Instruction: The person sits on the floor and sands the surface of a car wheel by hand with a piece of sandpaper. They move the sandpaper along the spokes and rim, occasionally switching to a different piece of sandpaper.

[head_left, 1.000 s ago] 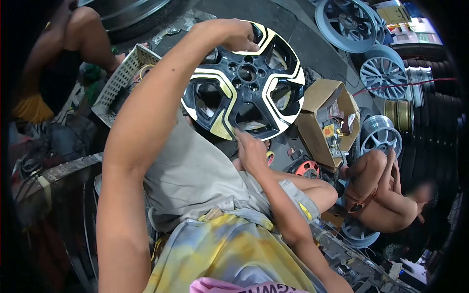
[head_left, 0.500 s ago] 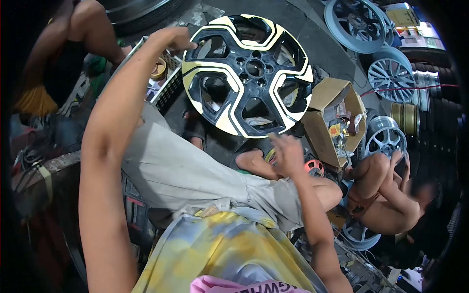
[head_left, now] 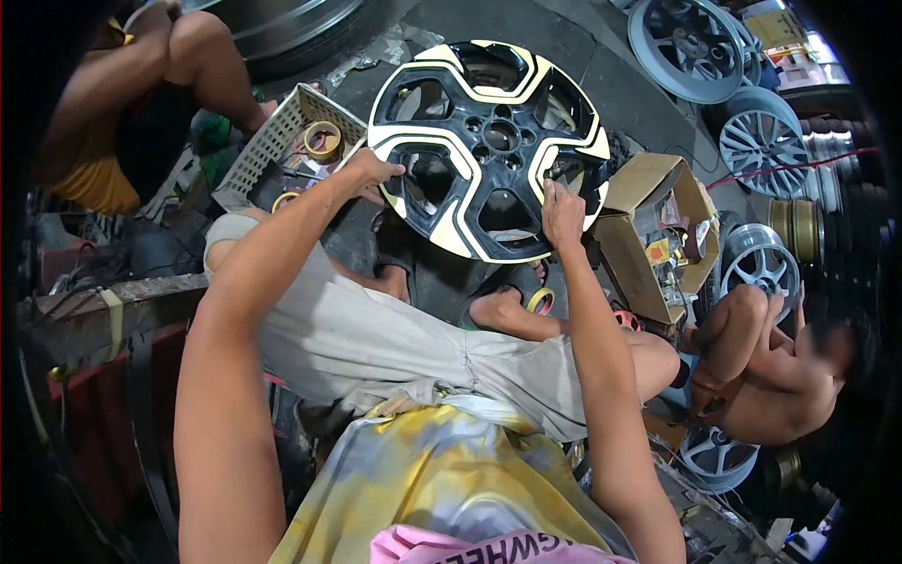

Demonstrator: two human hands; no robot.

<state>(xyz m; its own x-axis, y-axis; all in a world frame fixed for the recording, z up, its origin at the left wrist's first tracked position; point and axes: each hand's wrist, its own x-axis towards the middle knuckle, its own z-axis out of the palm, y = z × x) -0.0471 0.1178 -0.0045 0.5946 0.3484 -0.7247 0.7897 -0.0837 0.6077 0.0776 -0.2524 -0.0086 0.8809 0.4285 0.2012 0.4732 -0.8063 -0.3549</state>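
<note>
A black wheel rim (head_left: 501, 137) with pale yellow bands along its spokes lies face up in front of my knees. My left hand (head_left: 374, 170) grips its left edge, thumb on top and the other fingers mostly hidden beneath. At the lower right, my right hand (head_left: 564, 218) is closed on a spoke near the rim's outer edge, fingertips curled into the opening. Below the rim, a roll of yellow tape (head_left: 540, 302) rests by my foot.
A plastic basket (head_left: 246, 160) with tape rolls is at left; an open cardboard box (head_left: 615, 254) of small items is at right. One co-worker (head_left: 752, 376) crouches at right by silver wheels (head_left: 763, 153). Another person's bent leg (head_left: 211, 66) shows at upper left.
My left hand has moved down along the rim's left side. My right hand has risen from below the rim and closed on its lower right spoke. The view has shifted slightly.
</note>
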